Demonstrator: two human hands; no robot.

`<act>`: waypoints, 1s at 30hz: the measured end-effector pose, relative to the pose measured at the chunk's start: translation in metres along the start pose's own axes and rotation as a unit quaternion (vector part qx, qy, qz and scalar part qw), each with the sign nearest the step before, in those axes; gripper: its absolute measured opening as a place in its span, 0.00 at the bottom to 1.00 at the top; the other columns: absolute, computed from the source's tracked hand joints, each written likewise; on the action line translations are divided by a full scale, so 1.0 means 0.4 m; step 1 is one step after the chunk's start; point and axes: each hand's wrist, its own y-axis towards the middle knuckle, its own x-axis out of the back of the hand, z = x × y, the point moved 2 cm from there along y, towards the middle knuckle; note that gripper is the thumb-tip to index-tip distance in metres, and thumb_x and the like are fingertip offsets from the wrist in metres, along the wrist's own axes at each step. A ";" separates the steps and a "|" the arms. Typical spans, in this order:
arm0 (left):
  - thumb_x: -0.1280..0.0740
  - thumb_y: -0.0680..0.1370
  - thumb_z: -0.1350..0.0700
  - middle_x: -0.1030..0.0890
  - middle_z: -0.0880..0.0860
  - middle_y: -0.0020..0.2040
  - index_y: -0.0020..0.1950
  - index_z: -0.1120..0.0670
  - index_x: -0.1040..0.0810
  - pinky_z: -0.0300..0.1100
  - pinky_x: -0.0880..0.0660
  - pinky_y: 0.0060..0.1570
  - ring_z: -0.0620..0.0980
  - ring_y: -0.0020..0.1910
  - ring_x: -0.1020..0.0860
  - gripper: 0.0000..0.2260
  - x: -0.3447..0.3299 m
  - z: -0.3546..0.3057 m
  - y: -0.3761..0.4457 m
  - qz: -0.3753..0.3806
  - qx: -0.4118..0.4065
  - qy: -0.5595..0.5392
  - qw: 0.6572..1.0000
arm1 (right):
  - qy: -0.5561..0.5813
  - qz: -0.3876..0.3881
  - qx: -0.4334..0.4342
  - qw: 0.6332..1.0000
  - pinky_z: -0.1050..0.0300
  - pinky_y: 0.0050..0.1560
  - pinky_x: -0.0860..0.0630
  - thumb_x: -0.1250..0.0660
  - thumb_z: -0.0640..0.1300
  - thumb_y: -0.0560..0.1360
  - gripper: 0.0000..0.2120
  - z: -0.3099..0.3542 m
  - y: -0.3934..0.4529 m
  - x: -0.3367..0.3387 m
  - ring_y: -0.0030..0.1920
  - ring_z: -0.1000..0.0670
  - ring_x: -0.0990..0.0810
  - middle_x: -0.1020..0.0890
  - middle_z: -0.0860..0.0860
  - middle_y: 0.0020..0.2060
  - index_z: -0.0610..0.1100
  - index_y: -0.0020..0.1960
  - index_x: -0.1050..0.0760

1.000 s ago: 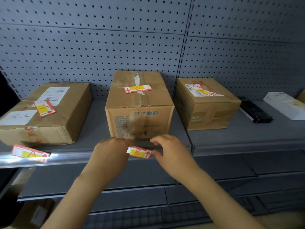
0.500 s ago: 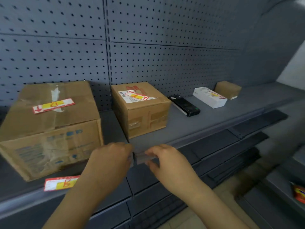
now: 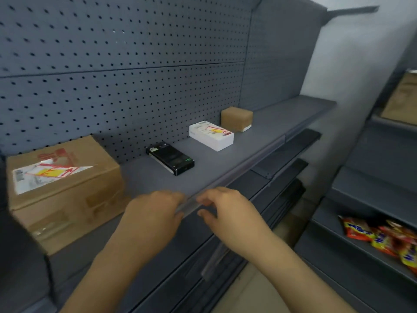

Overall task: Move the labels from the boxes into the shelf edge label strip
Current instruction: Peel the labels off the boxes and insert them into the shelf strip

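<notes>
A cardboard box [image 3: 67, 197] stands at the left of the grey shelf [image 3: 158, 175], with a red and yellow label [image 3: 53, 172] lying on its top. Further right a white box [image 3: 211, 136] carries another red and yellow label [image 3: 217, 131]. My left hand [image 3: 155, 213] and my right hand [image 3: 225, 206] hover side by side at the clear label strip [image 3: 237, 177] on the shelf's front edge. The fingers of both are curled at the strip. No label shows between them.
A black box [image 3: 170, 158] lies between the cardboard box and the white box. A small brown box [image 3: 236, 118] sits beyond the white one. Lower grey shelves run below. At the right another shelf holds red and yellow snack packets [image 3: 381, 238].
The view has swung right along the shelf. The label marked B left my fingers and stayed in the strip further left, out of view now. Both hands slid right along the strip.
</notes>
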 end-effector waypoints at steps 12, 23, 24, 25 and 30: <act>0.36 0.76 0.48 0.23 0.44 0.59 0.61 0.44 0.28 0.44 0.25 0.52 0.48 0.56 0.23 0.13 -0.088 -0.131 0.371 0.004 -0.011 -0.052 0.999 | -0.028 0.019 -0.049 0.998 0.48 0.54 0.23 0.35 0.45 0.75 0.11 -0.321 0.185 0.101 0.54 0.47 0.22 0.19 0.48 0.53 0.47 0.58 0.23; 0.37 0.76 0.48 0.23 0.43 0.59 0.63 0.42 0.30 0.47 0.24 0.54 0.46 0.56 0.24 0.15 -0.131 -0.079 0.742 0.013 0.050 -0.028 0.998 | -0.036 0.052 -0.056 0.996 0.48 0.54 0.22 0.36 0.48 0.77 0.14 -0.520 0.514 0.128 0.54 0.47 0.22 0.21 0.49 0.57 0.49 0.62 0.26; 0.37 0.76 0.48 0.23 0.43 0.59 0.63 0.42 0.30 0.47 0.24 0.53 0.46 0.56 0.24 0.15 -0.135 -0.077 0.763 0.017 0.057 -0.029 0.998 | -0.033 0.056 -0.056 0.996 0.49 0.54 0.22 0.36 0.48 0.77 0.14 -0.536 0.537 0.125 0.54 0.47 0.22 0.21 0.49 0.58 0.49 0.62 0.26; 0.37 0.76 0.48 0.23 0.42 0.59 0.63 0.42 0.30 0.47 0.24 0.53 0.45 0.56 0.24 0.15 -0.139 -0.076 0.781 0.019 0.063 -0.025 0.997 | -0.027 0.061 -0.055 0.996 0.49 0.54 0.22 0.36 0.48 0.77 0.14 -0.553 0.560 0.120 0.55 0.48 0.22 0.21 0.50 0.59 0.50 0.62 0.26; 0.37 0.77 0.47 0.24 0.42 0.61 0.64 0.42 0.30 0.41 0.23 0.50 0.43 0.55 0.24 0.16 -0.162 -0.055 0.877 0.019 0.110 0.007 0.994 | 0.020 0.072 -0.009 0.997 0.53 0.54 0.23 0.36 0.46 0.77 0.14 -0.624 0.690 0.104 0.55 0.50 0.22 0.22 0.51 0.60 0.50 0.62 0.25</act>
